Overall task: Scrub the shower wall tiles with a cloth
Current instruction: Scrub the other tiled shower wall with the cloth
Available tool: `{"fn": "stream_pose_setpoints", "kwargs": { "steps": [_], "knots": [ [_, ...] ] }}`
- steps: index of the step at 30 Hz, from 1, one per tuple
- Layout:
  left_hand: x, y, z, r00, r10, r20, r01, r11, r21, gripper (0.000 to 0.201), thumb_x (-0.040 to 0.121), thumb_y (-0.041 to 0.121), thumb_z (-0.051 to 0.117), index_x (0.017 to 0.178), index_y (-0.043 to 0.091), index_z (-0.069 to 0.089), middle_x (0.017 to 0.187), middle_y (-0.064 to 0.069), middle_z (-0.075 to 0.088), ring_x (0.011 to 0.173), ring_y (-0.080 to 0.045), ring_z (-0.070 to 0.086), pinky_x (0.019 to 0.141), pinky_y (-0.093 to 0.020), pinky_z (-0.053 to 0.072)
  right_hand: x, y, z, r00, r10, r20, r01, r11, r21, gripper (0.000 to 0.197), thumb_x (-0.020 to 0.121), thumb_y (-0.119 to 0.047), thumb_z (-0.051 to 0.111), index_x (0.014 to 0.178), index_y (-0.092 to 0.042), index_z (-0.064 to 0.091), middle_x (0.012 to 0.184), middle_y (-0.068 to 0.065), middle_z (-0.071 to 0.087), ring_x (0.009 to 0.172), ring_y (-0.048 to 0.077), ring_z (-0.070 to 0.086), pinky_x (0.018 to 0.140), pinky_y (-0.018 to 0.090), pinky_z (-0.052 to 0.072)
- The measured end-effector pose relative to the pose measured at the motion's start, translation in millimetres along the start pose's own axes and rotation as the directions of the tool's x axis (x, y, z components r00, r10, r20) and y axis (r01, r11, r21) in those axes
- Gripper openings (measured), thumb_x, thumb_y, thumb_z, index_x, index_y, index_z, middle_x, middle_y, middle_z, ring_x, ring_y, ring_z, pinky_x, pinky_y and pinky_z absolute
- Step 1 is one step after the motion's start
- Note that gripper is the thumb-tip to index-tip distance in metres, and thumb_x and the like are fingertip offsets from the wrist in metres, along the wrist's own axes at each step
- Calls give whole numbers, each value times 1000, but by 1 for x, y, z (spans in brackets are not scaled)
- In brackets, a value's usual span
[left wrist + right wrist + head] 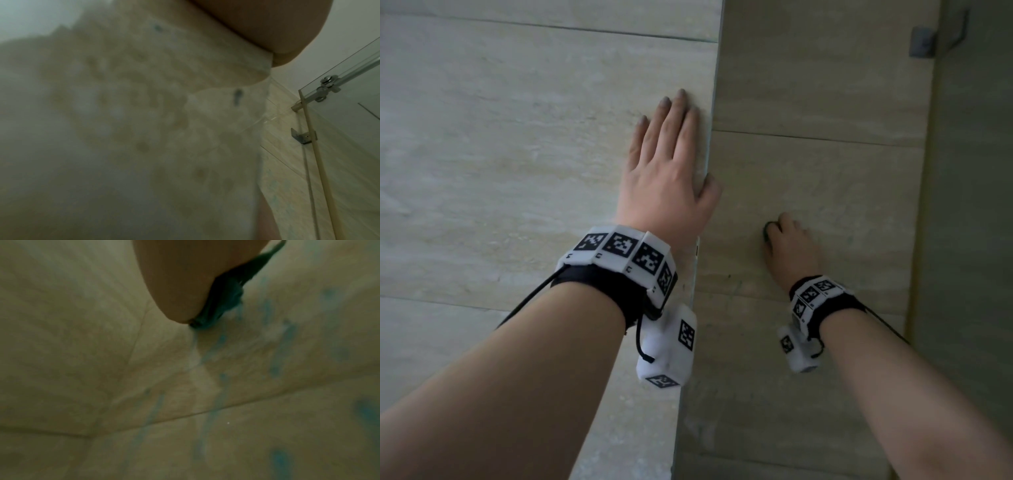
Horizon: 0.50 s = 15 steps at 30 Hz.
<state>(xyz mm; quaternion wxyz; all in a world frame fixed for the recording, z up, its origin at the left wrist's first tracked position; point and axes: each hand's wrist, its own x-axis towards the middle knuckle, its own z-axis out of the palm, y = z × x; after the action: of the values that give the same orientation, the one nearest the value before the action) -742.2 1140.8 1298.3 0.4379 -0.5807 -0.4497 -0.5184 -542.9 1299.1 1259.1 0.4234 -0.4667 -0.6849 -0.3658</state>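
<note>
- Beige stone-look wall tiles (818, 171) fill pretty much the whole head view, with thin grout lines running across them.
- Two tiled faces meet at an outside corner (710, 137) that runs top to bottom through the middle of the head view; the near face is on the left, the further one on the right.
- Left hand (667, 171) lies flat on the near face right at that corner, fingers straight and close together pointing up, thumb hooked round the edge. It holds nothing.
- Right hand (789, 243) is on the further face, lower down and well apart from the left, fingers curled over a dark cloth (768, 229) pressed to the tile.
- From the head view only a small dark bit of cloth peeks out by the fingertips. The right wrist view shows more of the cloth (228, 293), bunched between palm and tile, its long axis running along the hand, narrow end toward the fingertips.
- Blue streaks (218, 344) run along the tile around and beyond the cloth.
- Open tile lies above, below and left of the right hand; to its right the tiled face ends at a glass panel (349, 129) held by a metal bracket (921, 42).
</note>
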Motion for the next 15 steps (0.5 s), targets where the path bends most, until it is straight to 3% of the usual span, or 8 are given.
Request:
{"fn": "stream_pose_setpoints", "kwargs": {
  "steps": [2, 5, 6, 9, 10, 13, 14, 15],
  "knots": [
    [1, 0, 0, 1000, 4, 2, -4, 1000, -2, 74, 90, 38, 46, 152, 7, 20, 160, -8, 13, 148, -21, 7, 120, -33, -3, 6, 7, -2, 999, 29, -46, -29, 1000, 8, 14, 87, 1, 56, 100, 3, 62, 106, 25, 53, 90, 41, 54, 72, 47, 42],
    [1, -1, 0, 1000, 8, 5, -8, 1000, -4, 74, 90, 36, 47, 152, 7, 19, 161, -8, 12, 148, -22, 6, 120, -34, -2, 10, 6, -2, 928, 363, -80, -361, 932, 36, 20, 94, -5, 47, 108, 2, 59, 118, 24, 48, 102, 39, 49, 81, 46, 39],
    [1, -1, 0, 1000, 8, 7, -8, 1000, -3, 74, 90, 36, 47, 152, 7, 19, 161, -8, 12, 148, -22, 6, 121, -35, -2, 10, 1, -1, 936, 344, -73, -342, 939, 41, 19, 93, -5, 48, 107, 2, 59, 117, 23, 48, 100, 39, 50, 80, 45, 39],
    [0, -1, 0, 1000, 8, 6, -8, 1000, -1, 74, 89, 37, 46, 151, 6, 20, 160, -9, 13, 148, -22, 7, 121, -35, -2, 2, 2, 2, 994, 33, -101, -35, 999, -20, 12, 79, 4, 65, 90, 3, 61, 96, 24, 56, 77, 38, 56, 63, 41, 44],
    [0, -1, 0, 1000, 7, 6, -7, 1000, 1, 74, 89, 36, 46, 151, 6, 20, 160, -9, 14, 148, -23, 7, 121, -35, -1, -2, 9, 2, 994, 6, -108, -10, 999, -38, 13, 76, 5, 68, 87, 4, 61, 92, 24, 56, 73, 39, 56, 61, 40, 44],
    [1, 0, -1, 1000, 9, 10, -9, 1000, 6, 73, 90, 35, 46, 151, 6, 19, 160, -9, 13, 148, -23, 7, 120, -35, -2, -12, 16, -1, 955, 274, -114, -274, 961, 13, 12, 78, 4, 65, 89, 6, 61, 96, 27, 55, 78, 41, 56, 63, 43, 44],
    [1, 0, -1, 1000, 8, 12, -8, 1000, 7, 72, 91, 35, 46, 152, 6, 19, 160, -9, 12, 148, -23, 6, 120, -34, -3, -17, 10, -2, 950, 302, -85, -301, 953, 19, 13, 75, 6, 67, 87, 6, 61, 95, 27, 56, 75, 40, 57, 61, 42, 45],
    [1, 0, -2, 1000, 6, 13, -6, 1000, 7, 72, 91, 35, 46, 152, 7, 18, 160, -9, 12, 149, -22, 6, 120, -34, -4, -21, 6, -1, 972, 232, -39, -232, 973, 1, 17, 70, 8, 71, 84, 6, 62, 92, 27, 57, 70, 39, 57, 58, 40, 46]
  ]
}}
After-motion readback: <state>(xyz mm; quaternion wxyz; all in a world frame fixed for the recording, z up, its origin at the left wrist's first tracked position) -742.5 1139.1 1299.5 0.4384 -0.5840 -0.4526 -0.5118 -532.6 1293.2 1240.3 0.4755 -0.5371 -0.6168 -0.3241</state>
